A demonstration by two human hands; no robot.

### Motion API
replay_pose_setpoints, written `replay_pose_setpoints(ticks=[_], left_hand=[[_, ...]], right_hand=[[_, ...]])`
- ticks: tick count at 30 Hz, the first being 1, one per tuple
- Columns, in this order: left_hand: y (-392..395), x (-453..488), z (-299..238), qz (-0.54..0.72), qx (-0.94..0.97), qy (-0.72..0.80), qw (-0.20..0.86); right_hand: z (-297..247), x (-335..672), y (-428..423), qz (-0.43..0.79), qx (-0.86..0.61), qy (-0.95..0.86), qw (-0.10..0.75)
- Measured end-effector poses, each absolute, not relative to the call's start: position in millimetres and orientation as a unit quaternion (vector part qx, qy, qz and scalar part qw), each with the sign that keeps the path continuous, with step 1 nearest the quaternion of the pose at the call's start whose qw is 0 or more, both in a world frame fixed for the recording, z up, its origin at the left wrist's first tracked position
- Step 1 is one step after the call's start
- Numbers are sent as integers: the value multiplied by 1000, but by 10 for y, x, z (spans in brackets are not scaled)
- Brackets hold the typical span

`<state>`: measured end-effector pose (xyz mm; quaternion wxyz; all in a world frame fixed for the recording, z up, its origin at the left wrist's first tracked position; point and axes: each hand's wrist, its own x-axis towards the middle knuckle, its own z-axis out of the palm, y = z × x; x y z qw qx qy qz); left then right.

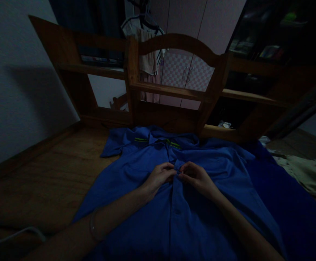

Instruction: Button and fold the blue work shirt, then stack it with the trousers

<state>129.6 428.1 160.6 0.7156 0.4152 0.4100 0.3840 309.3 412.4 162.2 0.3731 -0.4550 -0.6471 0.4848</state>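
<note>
A blue short-sleeved shirt (144, 163) lies front side up, its collar toward the wooden headboard, with yellow-green strips near the chest. My left hand (161, 174) pinches the shirt's front placket from the left, a bracelet on its wrist. Facing it from the right, my right hand (194, 176) has thumb and forefinger closed on the same placket. The fingertips of both hands nearly meet there. Any button between them is too small and dark to make out. Below the hands the placket runs straight down toward me.
Beyond the shirt stands a wooden headboard (174, 95) with open shelves. A darker blue cloth (272, 188) lies at the right, beside a pale cloth (307, 172). Bare wooden boards (73, 159) extend left, with a white cable (24, 231) at lower left. Hanging clothes are behind.
</note>
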Motion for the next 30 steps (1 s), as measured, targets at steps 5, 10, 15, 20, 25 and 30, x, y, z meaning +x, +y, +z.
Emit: replay_pose_setpoints(ticks=[5, 10, 15, 20, 25, 30], left_hand=[[4300, 1290, 1551, 394, 388, 380, 741], [4317, 1282, 1529, 392, 382, 381, 745], [4310, 1253, 1567, 378, 385, 373, 755], [4313, 1220, 1564, 374, 367, 341, 780], [4322, 1220, 1531, 368, 378, 361, 769], [4323, 1231, 1517, 373, 369, 357, 773]], right_hand=[[1621, 3099, 4110, 478, -450, -658, 370], [1640, 3097, 4090, 437, -475, -672, 363], [1700, 3083, 4056, 404, -478, -693, 358], [1755, 3066, 4026, 355, -482, -722, 349], [1777, 3045, 4007, 331, -485, -735, 340], [1804, 3027, 3988, 310, -487, -748, 326]])
